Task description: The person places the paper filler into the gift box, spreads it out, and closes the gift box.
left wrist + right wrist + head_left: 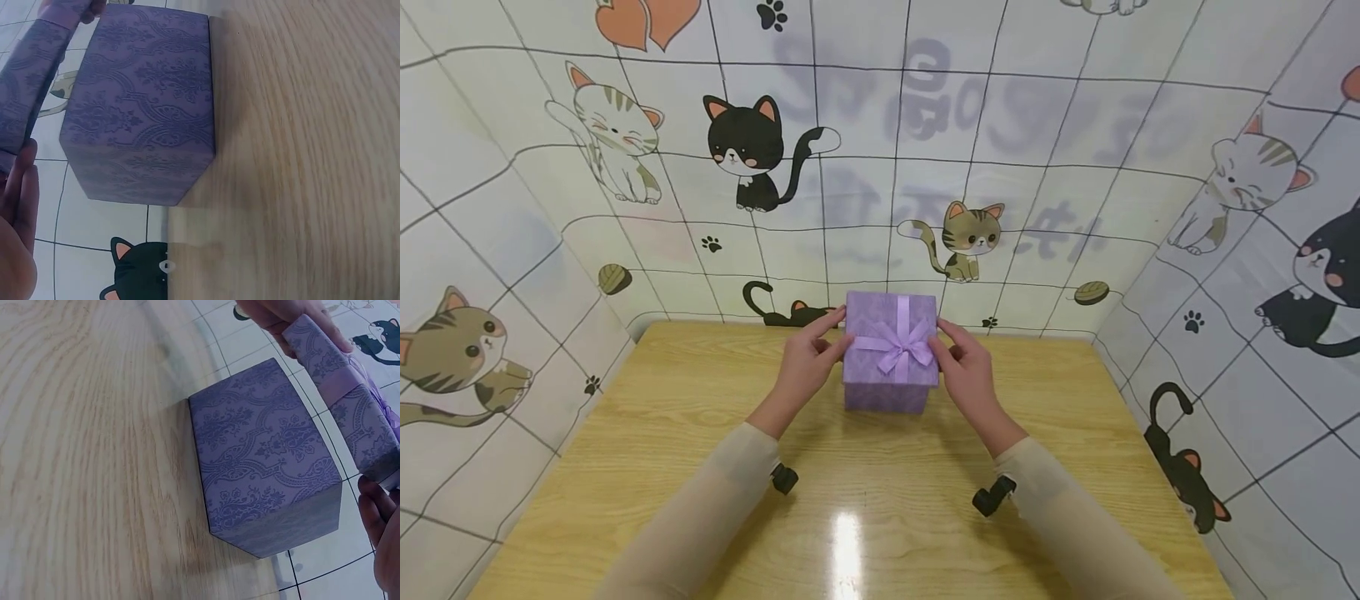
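A purple patterned gift box [883, 398] stands on the wooden table. Its lid [867, 310] bears a lilac ribbon tied in a bow [902, 346]. My left hand [806, 358] grips the lid's left side, thumb toward the front and fingers toward the back. Opposite it, my right hand [970, 367] holds the right side in the same way. Both wrist views show the lid [31, 81] raised above the box body [256, 450], with background visible through the gap. The inside of the box is hidden.
The pale wooden tabletop [865, 475] spreads in front of the box and to both sides. Close behind the box rises a white wall covering [857, 192] with grid lines and cartoon cats. Similar covering lines the left and right sides. Wrist cameras [785, 478] sit at both sleeves.
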`<state>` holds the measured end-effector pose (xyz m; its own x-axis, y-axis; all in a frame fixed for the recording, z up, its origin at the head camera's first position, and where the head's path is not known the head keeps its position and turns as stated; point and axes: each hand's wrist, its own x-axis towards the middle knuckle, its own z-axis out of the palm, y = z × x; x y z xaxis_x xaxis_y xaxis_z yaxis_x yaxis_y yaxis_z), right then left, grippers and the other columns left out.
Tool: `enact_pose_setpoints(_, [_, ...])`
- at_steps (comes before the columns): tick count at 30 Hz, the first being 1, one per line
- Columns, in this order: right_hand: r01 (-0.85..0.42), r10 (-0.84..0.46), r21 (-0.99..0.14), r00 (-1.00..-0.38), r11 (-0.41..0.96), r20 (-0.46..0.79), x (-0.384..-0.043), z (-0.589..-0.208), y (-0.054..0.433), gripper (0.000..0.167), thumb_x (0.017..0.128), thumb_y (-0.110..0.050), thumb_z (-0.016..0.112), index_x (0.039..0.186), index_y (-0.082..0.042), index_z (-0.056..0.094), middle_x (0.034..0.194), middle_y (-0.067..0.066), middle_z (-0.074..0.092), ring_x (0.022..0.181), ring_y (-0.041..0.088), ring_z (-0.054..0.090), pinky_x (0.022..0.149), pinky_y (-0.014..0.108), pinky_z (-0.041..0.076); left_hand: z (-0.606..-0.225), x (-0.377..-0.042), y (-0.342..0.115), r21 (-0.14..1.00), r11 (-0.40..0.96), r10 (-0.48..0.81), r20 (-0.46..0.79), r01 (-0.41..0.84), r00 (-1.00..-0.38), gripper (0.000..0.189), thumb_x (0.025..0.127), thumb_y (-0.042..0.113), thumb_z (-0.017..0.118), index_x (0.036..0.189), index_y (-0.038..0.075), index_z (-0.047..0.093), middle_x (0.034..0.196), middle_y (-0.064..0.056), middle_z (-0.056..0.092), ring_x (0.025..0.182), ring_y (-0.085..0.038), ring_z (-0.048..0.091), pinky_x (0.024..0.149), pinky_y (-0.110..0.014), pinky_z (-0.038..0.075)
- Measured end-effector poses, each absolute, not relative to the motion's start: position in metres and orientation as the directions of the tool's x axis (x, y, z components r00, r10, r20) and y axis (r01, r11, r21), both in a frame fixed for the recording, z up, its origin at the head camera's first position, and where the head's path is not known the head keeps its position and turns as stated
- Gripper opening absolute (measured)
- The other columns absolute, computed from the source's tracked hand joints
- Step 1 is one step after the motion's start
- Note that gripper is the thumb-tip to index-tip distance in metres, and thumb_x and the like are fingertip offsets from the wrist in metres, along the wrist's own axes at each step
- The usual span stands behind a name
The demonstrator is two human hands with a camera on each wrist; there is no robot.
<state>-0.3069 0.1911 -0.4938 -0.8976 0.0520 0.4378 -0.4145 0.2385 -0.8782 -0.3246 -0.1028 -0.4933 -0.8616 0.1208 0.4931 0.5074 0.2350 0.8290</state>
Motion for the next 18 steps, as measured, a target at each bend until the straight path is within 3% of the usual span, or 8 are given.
enact_pose_setpoints(4, [-0.384, 0.079, -0.884, -0.905, 0.268, 0.417, -0.312, -0.494, 0.188, 0.04, 0.108, -0.022, 0.077, 0.146, -0.013, 0.075, 0.137, 0.008, 0.076, 0.062, 0.008, 0.063, 0.052, 0.02, 0.049, -0.5, -0.332, -0.101, 0.805, 0.288, 0.11, 0.51, 0.518, -0.853, 0.047, 0.111, 0.024, 0.073, 0.156, 0.013, 0.066, 0.157, -0.006, 0.065, 0.056, -0.035, 0.069, 0.048, -0.026, 0.05])
enact_pose_setpoints(9, [-0.374, 0.126, -0.874, -0.895, 0.31, 0.427, -0.317, -0.493, 0.182, 0.034, 0.107, -0.024, 0.078, 0.14, -0.015, 0.079, 0.118, 0.005, 0.079, 0.058, 0.009, 0.054, 0.049, 0.02, 0.043, -0.506, -0.339, -0.098, 0.789, 0.328, 0.09, 0.522, 0.52, -0.848, 0.044, 0.112, 0.022, 0.071, 0.155, 0.012, 0.067, 0.152, -0.009, 0.069, 0.05, -0.018, 0.063, 0.049, -0.028, 0.053])
enact_pose_setpoints(14, [-0.361, 0.176, -0.862, -0.88, 0.357, 0.442, -0.322, -0.495, 0.178, 0.031, 0.105, -0.021, 0.08, 0.135, -0.011, 0.082, 0.1, 0.007, 0.078, 0.059, 0.009, 0.051, 0.049, 0.02, 0.04, -0.511, -0.341, -0.094, 0.829, 0.283, 0.064, 0.485, 0.482, -0.872, 0.043, 0.111, 0.02, 0.072, 0.153, 0.01, 0.068, 0.147, -0.014, 0.071, 0.057, -0.016, 0.071, 0.053, -0.028, 0.058])
enact_pose_setpoints(18, [-0.332, 0.21, -0.868, -0.88, 0.368, 0.426, -0.324, -0.498, 0.175, 0.031, 0.104, -0.02, 0.08, 0.133, -0.011, 0.082, 0.103, 0.008, 0.079, 0.062, 0.01, 0.051, 0.051, 0.019, 0.041, -0.515, -0.344, -0.092, 0.837, 0.287, 0.045, 0.474, 0.466, -0.879, 0.043, 0.111, 0.023, 0.072, 0.152, 0.009, 0.069, 0.149, -0.016, 0.069, 0.071, -0.023, 0.08, 0.058, -0.027, 0.06])
